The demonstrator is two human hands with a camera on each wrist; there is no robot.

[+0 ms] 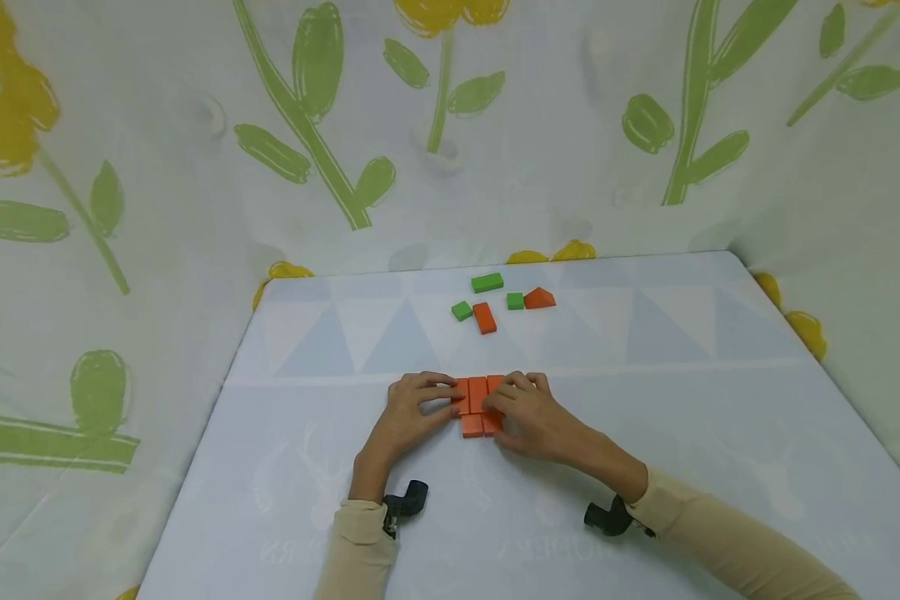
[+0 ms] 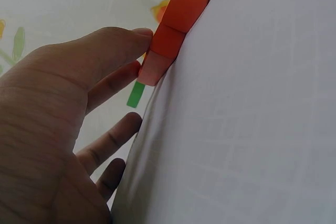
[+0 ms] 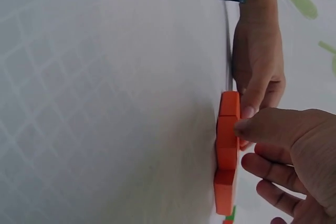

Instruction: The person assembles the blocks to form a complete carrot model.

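Observation:
Several orange wooden blocks [image 1: 477, 392] lie flat together on the table, longer ones side by side and two shorter ones [image 1: 472, 426] along the near edge. My left hand [image 1: 412, 410] touches the group's left side with thumb and fingertips. In the left wrist view its thumb rests against the end orange block [image 2: 157, 66], the other fingers spread. My right hand [image 1: 532, 419] touches the group from the right, covering part of it. In the right wrist view its thumb presses the near face of an orange block [image 3: 227, 142], with the other fingers loosely bent.
Farther back lie a green rectangular block [image 1: 487, 282], two small green blocks [image 1: 461, 311] [image 1: 515, 301], an orange rectangular block [image 1: 484, 318] and an orange triangular block [image 1: 540, 298]. A pale patterned cloth covers the table [image 1: 270, 467]. Flowered fabric [image 1: 532, 167] hangs behind and at both sides.

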